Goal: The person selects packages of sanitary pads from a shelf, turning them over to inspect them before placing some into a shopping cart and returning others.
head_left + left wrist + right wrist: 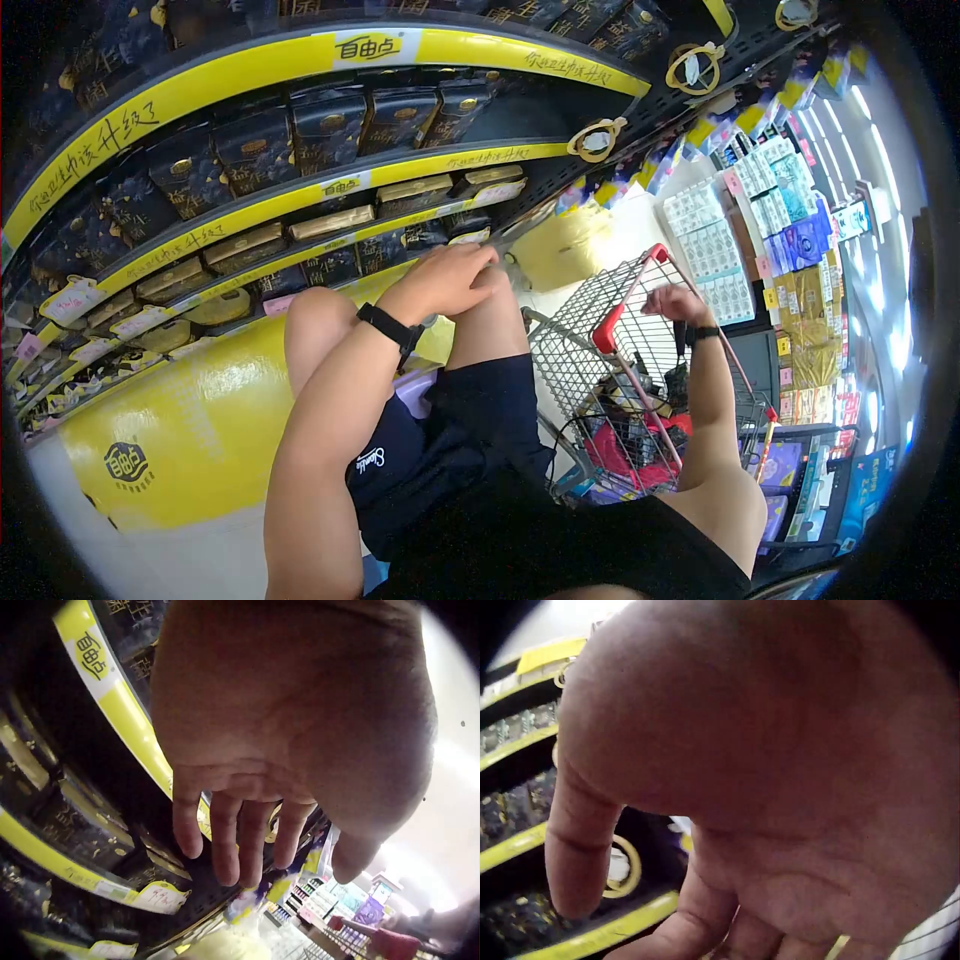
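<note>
In the head view the left hand [445, 282] lies across the front of one bent knee [490, 320], a black band on its wrist. Whether it touches the knee is unclear. The left wrist view shows this hand [277, 750] with fingers extended downward and nothing held. The right hand [675, 303] is raised over the shopping cart [570, 370], close to its red handle [606, 330], with loosely bent fingers. Seen from the right wrist, the palm [757, 765] is bare and the thumb stands apart from the bent fingers.
Shelves of dark packages [328, 128] with yellow edge strips [245, 62] curve along the left and top. Below them is a yellow panel [220, 400]. Dark and pink items [625, 455] lie in the cart. Beyond it stand stacked boxes [705, 235] and a yellow block [560, 245].
</note>
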Available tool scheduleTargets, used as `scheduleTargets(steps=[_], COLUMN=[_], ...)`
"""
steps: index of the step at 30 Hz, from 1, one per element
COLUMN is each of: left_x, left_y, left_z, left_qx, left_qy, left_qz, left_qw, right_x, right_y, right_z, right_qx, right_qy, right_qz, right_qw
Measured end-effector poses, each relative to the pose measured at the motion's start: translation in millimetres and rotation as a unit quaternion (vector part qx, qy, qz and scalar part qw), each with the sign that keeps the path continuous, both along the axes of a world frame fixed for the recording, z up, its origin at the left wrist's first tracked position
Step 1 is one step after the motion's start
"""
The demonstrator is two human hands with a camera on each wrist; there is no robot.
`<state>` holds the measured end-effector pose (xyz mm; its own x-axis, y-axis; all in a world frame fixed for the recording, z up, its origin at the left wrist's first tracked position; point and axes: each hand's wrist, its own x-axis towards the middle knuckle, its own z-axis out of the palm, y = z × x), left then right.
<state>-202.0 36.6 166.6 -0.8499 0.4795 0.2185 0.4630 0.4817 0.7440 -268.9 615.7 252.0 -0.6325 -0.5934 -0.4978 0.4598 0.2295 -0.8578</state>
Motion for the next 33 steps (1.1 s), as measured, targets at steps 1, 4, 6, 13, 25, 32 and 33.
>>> scheduleTargets(steps=[1, 4, 6, 13, 25, 32, 33], left_x=[-0.6, -3.2, -3.0, -2.3, -0.9, 6.6, 7.4], left_y=[-1.2, -0.1, -1.3, 2.7, 10.2, -0.2, -1.9], left_z=[-0.4, -4.2, -6.5, 0.8, 0.9, 3.5, 3.2], left_qx=[0.002, 0.009, 0.004, -0.025, -0.057, -0.052, -0.048], left_qy=[0.002, 0.004, 0.000, 0.004, -0.021, -0.026, -0.022], left_qz=[-0.003, -0.004, -0.003, -0.030, -0.043, -0.028, -0.025], left_qw=[1.000, 1.000, 1.000, 0.999, 0.997, 0.998, 0.998], right_x=[12.6, 86.4, 127.9, 149.2, 131.7, 122.0, 118.2], right_y=[35.5, 73.7, 175.7, 71.2, 48.5, 78.5, 102.5], right_z=[-15.7, -30.4, -114.6, -168.9, -183.2, -190.9, -193.2], right_qx=[-0.015, 0.254, 0.466, 0.631, 0.647, 0.626, 0.600], right_qy=[-0.019, -0.041, -0.067, -0.049, -0.044, -0.055, -0.068], right_qz=[0.004, -0.117, 0.023, 0.125, 0.148, 0.103, 0.056], right_qw=[1.000, 0.959, 0.882, 0.764, 0.747, 0.771, 0.795])
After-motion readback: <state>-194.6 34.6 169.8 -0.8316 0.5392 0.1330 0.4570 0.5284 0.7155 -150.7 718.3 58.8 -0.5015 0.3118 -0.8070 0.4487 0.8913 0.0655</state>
